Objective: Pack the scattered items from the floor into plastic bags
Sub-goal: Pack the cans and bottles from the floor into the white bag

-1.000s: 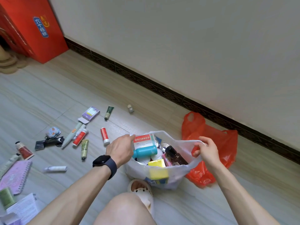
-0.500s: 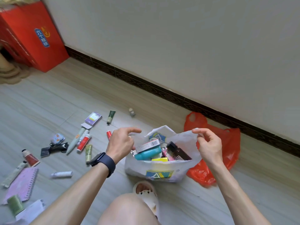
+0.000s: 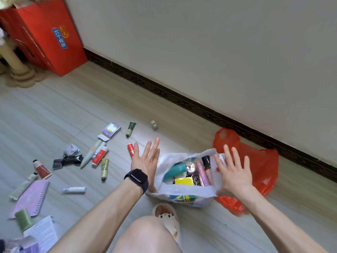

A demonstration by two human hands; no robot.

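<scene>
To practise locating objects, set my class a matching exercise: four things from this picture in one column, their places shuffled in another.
1 teal plastic bottle
2 purple spiral notebook
3 red cardboard box
4 orange-red plastic bag

A flat on the floor, far left
B standing by the wall, top left
C inside the white plastic bag
D crumpled beside the wall

Pairs: 1-C, 2-A, 3-B, 4-D

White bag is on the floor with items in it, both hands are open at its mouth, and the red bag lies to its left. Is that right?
Not quite. The head view shows the red bag lying to the right of the white bag, partly behind the right hand. The rest holds: the white bag is on the floor with items in it, and the left hand and right hand are open at its mouth.
</scene>
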